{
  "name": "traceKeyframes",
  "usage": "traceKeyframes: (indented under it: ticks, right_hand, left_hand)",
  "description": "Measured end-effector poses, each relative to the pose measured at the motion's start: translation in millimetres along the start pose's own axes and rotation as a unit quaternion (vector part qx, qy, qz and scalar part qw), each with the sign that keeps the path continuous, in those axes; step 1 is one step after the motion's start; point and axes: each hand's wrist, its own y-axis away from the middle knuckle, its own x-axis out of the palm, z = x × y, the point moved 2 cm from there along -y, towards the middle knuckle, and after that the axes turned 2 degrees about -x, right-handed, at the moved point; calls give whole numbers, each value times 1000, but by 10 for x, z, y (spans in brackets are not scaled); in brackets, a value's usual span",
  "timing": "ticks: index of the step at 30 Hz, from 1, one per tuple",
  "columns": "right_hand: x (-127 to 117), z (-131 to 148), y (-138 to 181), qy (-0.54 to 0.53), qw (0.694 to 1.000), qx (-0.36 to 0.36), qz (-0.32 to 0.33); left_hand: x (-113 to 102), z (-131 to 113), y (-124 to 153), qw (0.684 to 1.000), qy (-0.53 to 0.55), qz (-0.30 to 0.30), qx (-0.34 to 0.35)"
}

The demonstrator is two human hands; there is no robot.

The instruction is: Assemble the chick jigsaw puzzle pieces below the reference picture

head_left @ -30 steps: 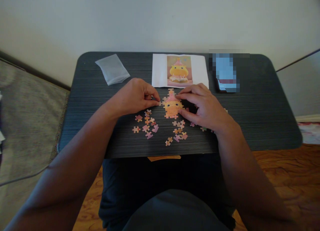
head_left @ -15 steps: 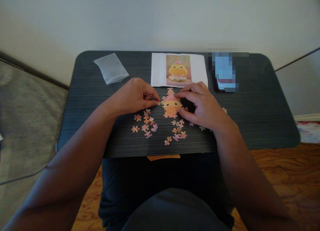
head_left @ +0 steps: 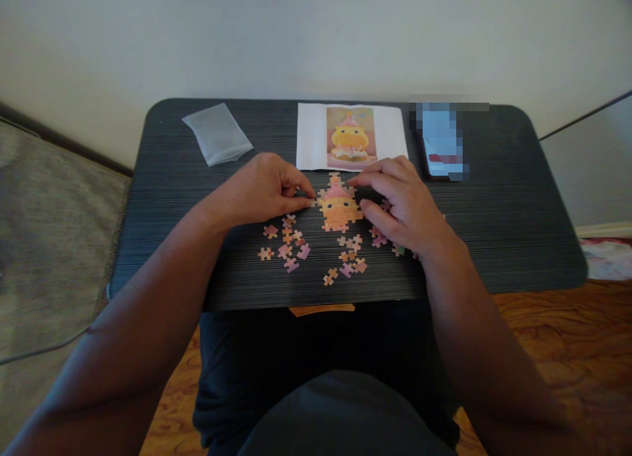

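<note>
A partly assembled jigsaw puzzle (head_left: 340, 209), its joined pieces forming a yellow animal face under a pink party hat, lies flat on the dark desk (head_left: 518, 212) between the person's two hands. Taking the puzzle as the centre of the dial, with twelve at the desk's far edge, the left hand (head_left: 266, 189) is at nine o'clock. Its thumb and forefinger are nearly together at the puzzle's left edge; whether they grip a piece cannot be told. The right hand (head_left: 402, 199) sits at three o'clock, thumb and forefinger spread apart, the thumb tip close by the puzzle's right edge and the forefinger reaching beside the hat; no piece shows between them.

Loose jigsaw pieces lie around it: a scattered group (head_left: 285, 251) at eight o'clock, below the left hand; a second group (head_left: 348, 255) at six; and a third (head_left: 379, 238) at four, partly hidden by the right hand. The reference print (head_left: 350, 140), bearing the same yellow character above a cake, lies at twelve, just beyond the hat's tip. A translucent plastic bag (head_left: 217, 135) rests at ten o'clock and a partly pixelated phone (head_left: 442, 140) at two.
</note>
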Motion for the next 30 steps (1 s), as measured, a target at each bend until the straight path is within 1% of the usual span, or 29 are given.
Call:
traceKeyframes:
  ticks: [9,15,17,24,28,30]
  right_hand:
    - [-6,-12,-10,22,998,4,-62]
    - [-27,-65,5,40,987,38,-151]
    - [-41,-72,7,40,984,49,-169]
    - [-78,-66,12,34,980,96,-170]
    - [-73,-67,19,23,980,95,-174]
    - [-66,-61,17,16,982,88,-164]
  left_hand:
    - [-22,-31,15,1000,-3,-3,-7]
    - [-3,-7,5,1000,-8,-2,-7]
    - [2,-3,4,1000,-10,-5,-3]
    - [20,42,-5,999,-28,-14,18]
    - [26,35,-7,999,-27,-21,20]
    - [25,17,-6,999,-27,-22,19]
